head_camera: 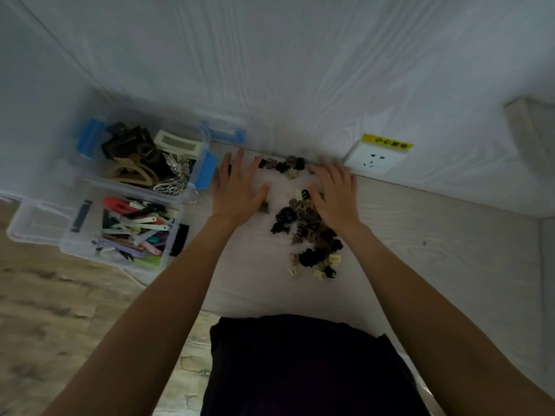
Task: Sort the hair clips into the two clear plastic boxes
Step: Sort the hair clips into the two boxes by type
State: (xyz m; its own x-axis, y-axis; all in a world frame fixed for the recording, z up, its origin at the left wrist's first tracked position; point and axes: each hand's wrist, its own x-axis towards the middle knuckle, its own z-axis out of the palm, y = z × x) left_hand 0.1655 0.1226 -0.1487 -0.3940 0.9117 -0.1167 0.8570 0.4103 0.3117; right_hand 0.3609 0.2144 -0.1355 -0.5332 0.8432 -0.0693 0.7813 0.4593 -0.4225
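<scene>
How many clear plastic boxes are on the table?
2. The far box, with blue latches, holds big clips near the wall. The near box sits in front of it, holding flat coloured clips. Both are left of the left hand.

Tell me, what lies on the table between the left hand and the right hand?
In the head view, small claw clips lie between the left hand and the right hand, a loose pile nearer the right hand. Bare white table shows beside the left hand.

surface (255, 265): pale, against wall | my left: two clear boxes (144, 163) (120, 232) of clips | middle: small claw clips (309, 232) scattered under my spread hands (237, 187) (336, 196)
</scene>
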